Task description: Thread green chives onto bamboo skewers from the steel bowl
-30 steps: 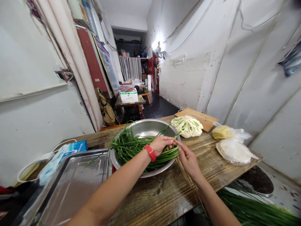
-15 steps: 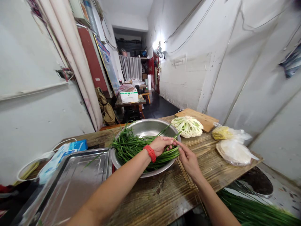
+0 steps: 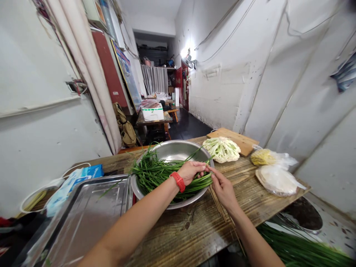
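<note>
A steel bowl (image 3: 178, 145) on the wooden table holds a heap of long green Chinese chives (image 3: 155, 171). Over its right side, my left hand (image 3: 191, 171), with a red watch (image 3: 177, 181) on the wrist, is closed on some chives. My right hand (image 3: 222, 187) meets it at the bowl's right rim, thumb and fingers pinched on the ends of the same chives. The fingertips of both hands nearly touch, and they partly hide what lies between them. Thin wooden skewers (image 3: 217, 203) lie on the table beneath my right hand.
A cauliflower (image 3: 221, 149) and a cutting board (image 3: 235, 139) sit behind the bowl to the right. Plastic bags (image 3: 278, 180) lie at the table's right end. On the left are a metal tray (image 3: 86, 215) and a blue-white packet (image 3: 75, 181). More chives (image 3: 300, 246) are low at right.
</note>
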